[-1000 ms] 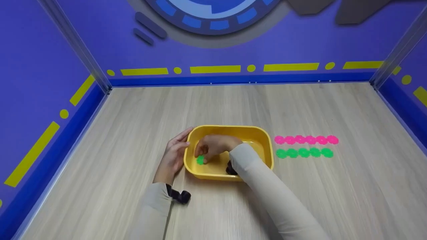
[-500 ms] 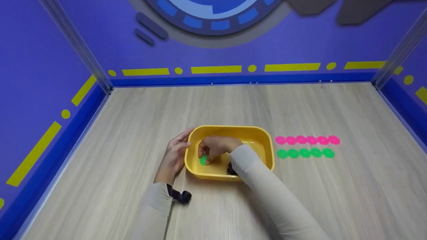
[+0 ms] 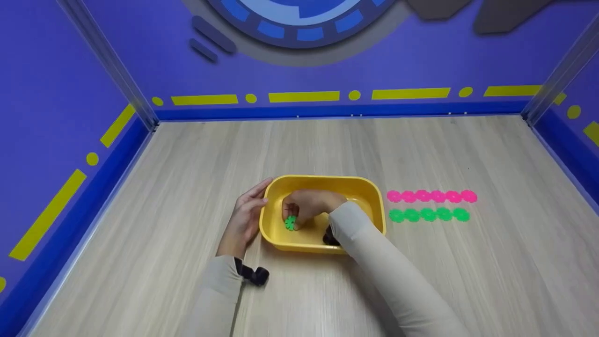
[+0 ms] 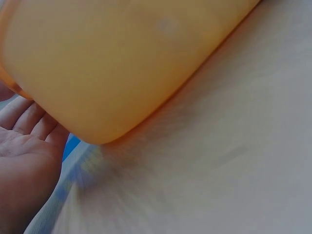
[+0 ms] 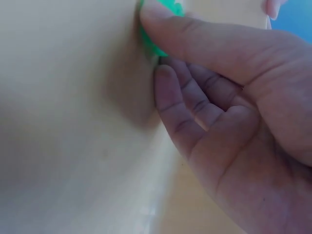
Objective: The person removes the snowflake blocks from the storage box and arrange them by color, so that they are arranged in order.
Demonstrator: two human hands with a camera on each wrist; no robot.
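Observation:
Inside a yellow plastic basin [image 3: 323,248], my right hand [image 3: 309,203] pinches a green snowflake disc [image 3: 290,223] between thumb and fingers, near the basin's left end. Close up in the right wrist view, the thumb [image 5: 209,46] covers much of the green disc [image 5: 153,41]. My left hand [image 3: 245,213] rests against the basin's left side, thumb tip at the rim. In the left wrist view, its fingers [image 4: 29,117] lie fairly straight along the outer wall of the basin [image 4: 112,73], their tips partly hidden.
Right of the basin, a row of several pink snowflake discs [image 3: 437,196] lies above a row of several green ones [image 3: 428,215]. Blue-purple panels [image 3: 299,75] wall the wooden table [image 3: 318,145] at the back and sides.
My right hand has shifted slightly right inside the basin with the green disc, which now shows more of its face. My left hand stays at the basin's side.

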